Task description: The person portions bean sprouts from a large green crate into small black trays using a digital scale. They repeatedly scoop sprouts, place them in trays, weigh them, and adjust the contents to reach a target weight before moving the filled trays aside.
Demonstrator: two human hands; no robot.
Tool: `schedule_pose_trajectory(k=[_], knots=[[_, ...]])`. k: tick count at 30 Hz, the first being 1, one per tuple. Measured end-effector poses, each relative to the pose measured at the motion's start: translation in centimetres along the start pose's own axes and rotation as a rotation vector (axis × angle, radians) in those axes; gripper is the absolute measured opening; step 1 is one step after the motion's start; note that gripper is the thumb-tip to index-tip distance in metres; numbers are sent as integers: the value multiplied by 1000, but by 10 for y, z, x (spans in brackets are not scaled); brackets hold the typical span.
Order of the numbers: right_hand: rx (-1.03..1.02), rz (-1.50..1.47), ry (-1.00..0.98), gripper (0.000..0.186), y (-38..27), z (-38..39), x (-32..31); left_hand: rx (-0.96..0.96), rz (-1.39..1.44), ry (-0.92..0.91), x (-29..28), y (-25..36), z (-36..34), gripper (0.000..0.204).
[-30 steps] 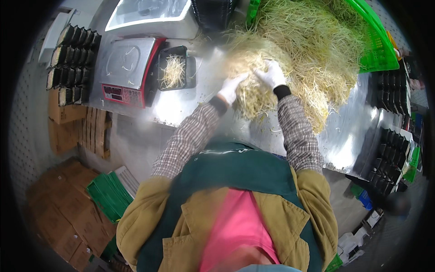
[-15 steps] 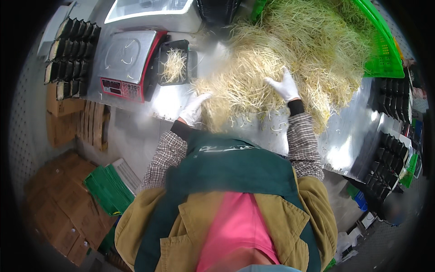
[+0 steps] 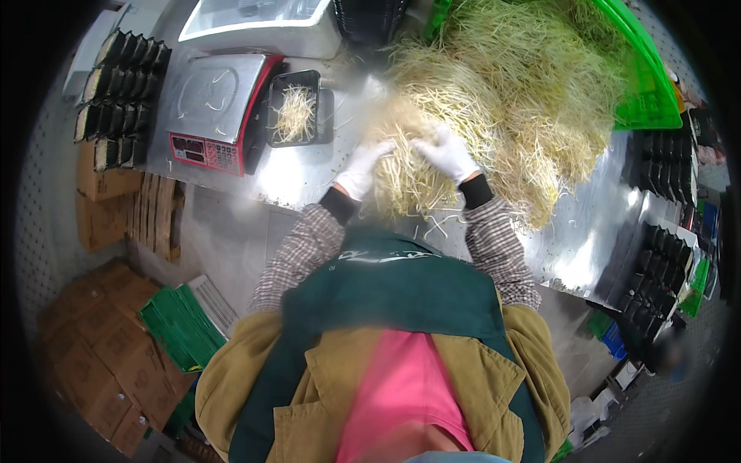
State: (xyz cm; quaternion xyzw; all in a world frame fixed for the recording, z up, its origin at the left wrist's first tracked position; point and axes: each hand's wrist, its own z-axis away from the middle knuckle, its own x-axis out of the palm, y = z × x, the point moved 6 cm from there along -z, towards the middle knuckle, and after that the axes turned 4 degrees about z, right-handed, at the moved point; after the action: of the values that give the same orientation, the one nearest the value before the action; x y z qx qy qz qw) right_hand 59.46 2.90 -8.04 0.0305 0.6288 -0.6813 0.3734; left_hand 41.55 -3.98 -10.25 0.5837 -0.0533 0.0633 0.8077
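Left hand (image 3: 364,171), white glove: fingers stretched forward and right, against the near-left edge of loose sprouts (image 3: 413,174). Fingertips blurred into strands; cannot tell how far it is closed or whether it grips any.

Right hand (image 3: 449,157), white glove: part open, thumb set apart from the fingers and pointing at the left hand. It lies on the sprouts, with no firm grip to be seen; some fingertips are lost among strands.

Between the hands: a clump of those sprouts, a few strands straying toward the wearer. Beyond and to the right of both hands, a large heap (image 3: 532,92) joins it. Heap's long run goes from near left to far right, so the right hand is nearer its bulk.

Key relation: black tray (image 3: 281,84) lies left of the left hand and somewhat farther out, well apart, its long side running away from the wearer. Left hand nearer it. A small tangle of sprouts (image 3: 296,114) inside.

Farther left, just beside the tray: red-edged scale (image 3: 212,96), stray strands on its plate. Past the tray, white box (image 3: 309,37). Beyond the right hand, at the heap's far right, green basket (image 3: 652,104).
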Motion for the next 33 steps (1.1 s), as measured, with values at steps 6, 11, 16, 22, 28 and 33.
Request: schedule_pose_trajectory(k=[6,11,16,22,28,33], knots=[[149,255,158,58,110,2,-63,-246,161,110,-83,-50,0,38],[65,157,192,74,40,13,-22,-50,81,-115,-70,-58,0,30],[113,-1,-109,69,5,4,15,9,75,-85,-7,2,-3,30],[121,81,145,50,73,14,-35,-357,183,26,-84,-52,8,27],[165,230,-88,49,64,-1,45,-123,-15,-200,-39,-54,-5,30],[187,60,-247,56,63,-3,18,-260,252,-93,-64,-29,14,26]])
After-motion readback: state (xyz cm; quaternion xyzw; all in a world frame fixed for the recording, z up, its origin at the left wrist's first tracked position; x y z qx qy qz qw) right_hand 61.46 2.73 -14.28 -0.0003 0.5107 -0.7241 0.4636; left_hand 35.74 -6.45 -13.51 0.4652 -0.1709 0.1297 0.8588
